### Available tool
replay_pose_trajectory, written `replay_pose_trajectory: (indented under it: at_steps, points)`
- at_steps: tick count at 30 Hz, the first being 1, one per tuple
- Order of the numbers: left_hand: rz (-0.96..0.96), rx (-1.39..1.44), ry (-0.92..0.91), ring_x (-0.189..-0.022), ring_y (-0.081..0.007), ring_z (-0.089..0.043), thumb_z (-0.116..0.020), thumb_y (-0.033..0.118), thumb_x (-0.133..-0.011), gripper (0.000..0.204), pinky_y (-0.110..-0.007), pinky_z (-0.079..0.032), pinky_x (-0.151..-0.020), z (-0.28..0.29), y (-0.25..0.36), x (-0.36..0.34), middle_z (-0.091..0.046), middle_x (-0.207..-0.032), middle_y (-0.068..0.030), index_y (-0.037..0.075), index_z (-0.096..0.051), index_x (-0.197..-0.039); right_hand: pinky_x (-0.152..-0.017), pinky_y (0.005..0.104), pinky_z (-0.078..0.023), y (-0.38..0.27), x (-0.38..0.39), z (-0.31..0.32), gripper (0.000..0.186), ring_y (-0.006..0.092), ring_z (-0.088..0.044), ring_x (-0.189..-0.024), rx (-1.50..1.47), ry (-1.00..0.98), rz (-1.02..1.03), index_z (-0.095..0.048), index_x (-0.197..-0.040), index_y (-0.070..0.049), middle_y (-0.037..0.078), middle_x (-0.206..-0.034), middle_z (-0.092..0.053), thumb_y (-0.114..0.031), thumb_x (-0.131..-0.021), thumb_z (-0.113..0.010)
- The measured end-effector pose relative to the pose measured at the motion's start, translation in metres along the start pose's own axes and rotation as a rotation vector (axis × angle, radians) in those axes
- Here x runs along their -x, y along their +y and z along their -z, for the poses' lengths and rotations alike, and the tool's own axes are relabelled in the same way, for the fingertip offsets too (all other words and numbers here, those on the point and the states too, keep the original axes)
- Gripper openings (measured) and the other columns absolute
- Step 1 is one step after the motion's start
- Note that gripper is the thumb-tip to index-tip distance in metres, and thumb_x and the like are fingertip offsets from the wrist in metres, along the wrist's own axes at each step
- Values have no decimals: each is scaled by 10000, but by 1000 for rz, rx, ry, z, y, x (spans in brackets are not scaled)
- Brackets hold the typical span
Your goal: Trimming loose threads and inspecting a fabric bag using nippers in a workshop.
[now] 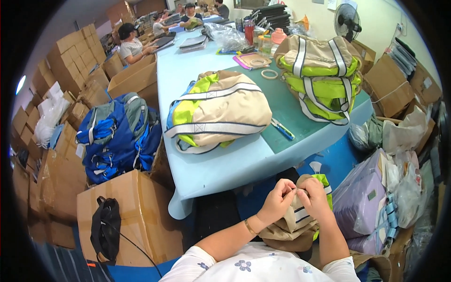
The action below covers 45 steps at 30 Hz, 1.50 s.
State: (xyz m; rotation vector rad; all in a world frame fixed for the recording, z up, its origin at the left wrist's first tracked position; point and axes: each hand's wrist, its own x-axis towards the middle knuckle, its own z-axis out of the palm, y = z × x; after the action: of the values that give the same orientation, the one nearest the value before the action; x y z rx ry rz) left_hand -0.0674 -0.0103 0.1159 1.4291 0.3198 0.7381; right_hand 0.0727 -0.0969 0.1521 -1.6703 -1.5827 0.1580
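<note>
Pinching beige-and-green bag (296, 223) with left grip (276, 201) and right grip (315, 202), both narrow, nearly meeting at its upper part. Can't make out exact spot pinched. Located in front of torso (263, 265), below near edge of tabletop (188, 171). Up there: similar bag (230, 110), plus stacked bags (322, 72).

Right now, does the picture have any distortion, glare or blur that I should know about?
Head view: fisheye distortion, with stacked cartons leaning near the dark left rim; head view: a bright light burns out to white at far left; head view: left hand and right hand look fairly clear, but whatever they pinch is too small to tell.
</note>
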Motion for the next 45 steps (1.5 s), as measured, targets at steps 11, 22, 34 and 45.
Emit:
replay_pose_trajectory:
  at_steps: [11, 22, 34, 45]
  points:
    - [194, 493, 2, -878, -129, -554, -551, 96, -923, 111, -275, -464, -774, 2, -12, -4, -562, -916, -42, 58, -523, -1024, -669, 213, -381, 29, 33, -48, 191, 44, -460, -761, -984, 173, -502, -548, -891, -54, -44, -821, -525, -185, -981, -442]
    - [-65, -651, 147, -744, -386, -582, -704, 288, -793, 426, -417, -484, -666, 15, -3, 15, -580, -823, -214, 13, -468, -1018, -748, 266, -424, 16, 21, -52, 170, 127, -514, -822, -521, 323, -380, -572, -941, 9, 40, -860, -564, -139, -956, -490]
    - [186, -72, -45, -763, -146, -522, -578, 250, -918, 256, -261, -434, -708, 27, 0, 11, -551, -839, -63, -4, -562, -939, -722, 183, -413, 10, 26, -63, 171, 23, -500, -797, -1131, 243, -570, -574, -984, -49, -46, -863, -570, -187, -987, -472]
    - [294, 385, 147, -730, -50, -450, -474, 251, -987, 269, -217, -395, -659, -4, -10, 23, -511, -779, 24, 36, -544, -842, -767, 187, -421, 0, 33, -57, 188, 38, -516, -847, -1184, 252, -475, -508, -1081, -69, -25, -941, -567, -71, -911, -586]
